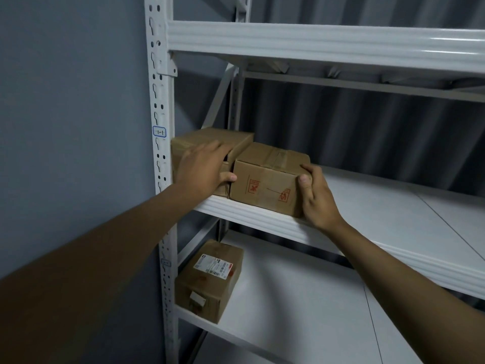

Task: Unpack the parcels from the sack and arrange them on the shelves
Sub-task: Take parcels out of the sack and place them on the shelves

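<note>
**Two hands on a stamped carton at the left end of the middle shelf**

The parcel being handled is a brown cardboard box (267, 177), its top seam sealed with clear tape and its front face printed with red handling stamps. It sits on the middle shelf (393, 206) of a white metal rack, its front bottom edge level with the shelf's ribbed front lip. Just to its left, touching or nearly so, stands a second plain carton (207, 139), pushed against the rack's perforated upright (160, 101).

The right hand (317, 198) grasps the stamped box at its right front corner: the thumb presses flat on the front face near the top edge, and the fingers curl over the top and round the right side. The left hand (203, 168) lies across the gap between the two cartons, palm down, fingers fairly straight and spread over the top of the left carton, while the thumb touches the upper left corner of the stamped box. It presses rather than clasps.

Both forearms reach up and forward from the lower corners of the view, bare, converging on the box.

On the shelf below, a third carton (210, 282) with a white shipping label rests at the left end.
</note>
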